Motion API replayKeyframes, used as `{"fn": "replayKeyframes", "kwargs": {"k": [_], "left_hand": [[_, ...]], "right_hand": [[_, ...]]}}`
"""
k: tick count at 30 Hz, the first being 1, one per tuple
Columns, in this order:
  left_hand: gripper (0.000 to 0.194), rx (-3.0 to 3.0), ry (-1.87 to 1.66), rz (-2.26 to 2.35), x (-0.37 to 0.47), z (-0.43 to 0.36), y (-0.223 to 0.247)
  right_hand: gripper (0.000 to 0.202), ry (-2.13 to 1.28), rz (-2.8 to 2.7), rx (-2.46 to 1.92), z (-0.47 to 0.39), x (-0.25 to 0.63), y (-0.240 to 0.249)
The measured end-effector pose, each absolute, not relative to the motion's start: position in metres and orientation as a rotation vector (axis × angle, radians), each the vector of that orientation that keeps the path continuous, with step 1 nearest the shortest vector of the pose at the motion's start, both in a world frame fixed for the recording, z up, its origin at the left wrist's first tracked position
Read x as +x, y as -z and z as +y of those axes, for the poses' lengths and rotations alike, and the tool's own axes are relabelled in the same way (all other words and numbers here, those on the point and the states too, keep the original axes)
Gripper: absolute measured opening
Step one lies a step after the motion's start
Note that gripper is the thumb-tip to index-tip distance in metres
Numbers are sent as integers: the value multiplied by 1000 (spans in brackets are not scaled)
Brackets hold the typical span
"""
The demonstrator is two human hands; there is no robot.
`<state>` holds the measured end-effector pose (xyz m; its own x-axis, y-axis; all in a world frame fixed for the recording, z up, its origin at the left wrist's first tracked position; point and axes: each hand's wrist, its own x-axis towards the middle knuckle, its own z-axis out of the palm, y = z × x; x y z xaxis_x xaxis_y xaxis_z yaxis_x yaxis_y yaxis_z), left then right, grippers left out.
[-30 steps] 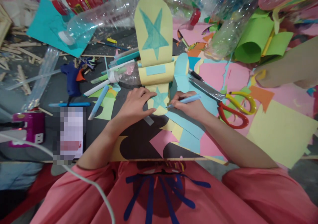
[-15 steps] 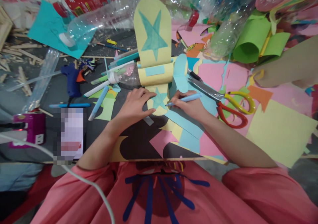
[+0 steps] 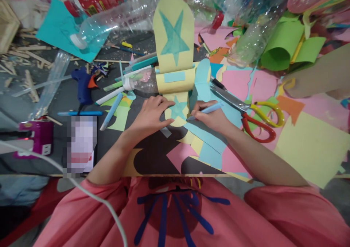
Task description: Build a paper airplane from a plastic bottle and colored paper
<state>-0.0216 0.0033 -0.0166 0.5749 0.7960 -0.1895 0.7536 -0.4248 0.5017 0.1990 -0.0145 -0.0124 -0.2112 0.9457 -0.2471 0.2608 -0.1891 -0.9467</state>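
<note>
My right hand (image 3: 209,115) is closed around a light blue marker (image 3: 213,108), its tip down at the right edge of a yellow paper wing (image 3: 177,121). A blue-green star is coloured on that wing. My left hand (image 3: 154,114) lies with fingers spread, thumb and fingertips resting on the wing's left side. The wing belongs to a paper-wrapped clear plastic bottle (image 3: 144,81), whose white cap points left. The opposite yellow wing (image 3: 175,31) carries a larger star. A folded light blue paper piece (image 3: 202,79) stands at the bottle's right end.
Scissors (image 3: 257,119) with red and yellow handles lie on paper scraps at right, beside a yellow sheet (image 3: 306,148). At left are a blue glue gun (image 3: 83,86), a phone (image 3: 82,145) and a purple power socket (image 3: 37,139). Clear bottles (image 3: 117,19) line the back.
The marker tip has shifted slightly from the star's right point to the wing's right edge. My left hand keeps its place on the wing. The whole view has moved a little.
</note>
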Motion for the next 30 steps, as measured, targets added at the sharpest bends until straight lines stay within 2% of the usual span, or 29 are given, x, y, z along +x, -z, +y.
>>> {"fn": "replayKeyframes", "kwargs": {"k": [4, 8, 14, 17, 22, 30], "left_hand": [[48, 2258, -136, 1222, -24, 4, 18], [36, 2174, -328, 1203, -26, 2, 14], [33, 2046, -856, 1533, -31, -1, 5], [33, 2012, -993, 1766, -37, 2, 2], [36, 2075, -900, 1834, -49, 13, 6], [55, 2182, -756, 1730, -53, 21, 19]], "right_hand": [[13, -1489, -1316, -1396, -15, 199, 15], [14, -1391, -1264, -1372, -16, 202, 18], [36, -1198, -1424, -1261, -19, 207, 18], [44, -1189, -1423, -1249, -20, 207, 19], [49, -1239, -1373, -1266, -19, 207, 19], [62, -1341, -1285, -1209, -19, 207, 25]]}}
